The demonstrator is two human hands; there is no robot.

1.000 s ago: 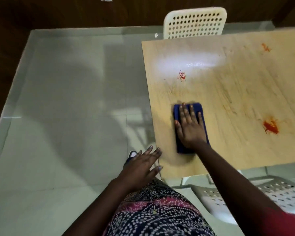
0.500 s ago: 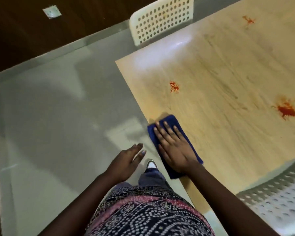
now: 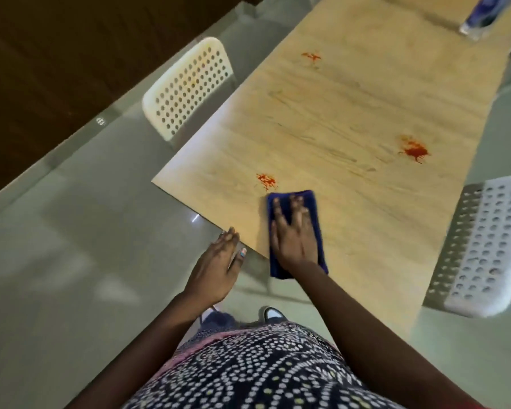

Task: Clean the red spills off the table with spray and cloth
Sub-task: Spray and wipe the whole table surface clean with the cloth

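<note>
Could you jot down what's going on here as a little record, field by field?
Surface: wooden table
Cloth: blue cloth, flat on the table near its edge
Right hand: right hand pressing flat on the cloth
Left hand: left hand open, beside the table edge
Spills left: three red spills; nearest just beyond the cloth, largest, farthest
Spray: bottle at the far end, blurred
Seating: white chair; another chair

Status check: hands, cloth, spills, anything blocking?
Right hand flat on blue cloth, left hand open at table edge. Three red spills uncleaned, nearest just beyond cloth. Path clear; spray bottle at far end.
</note>
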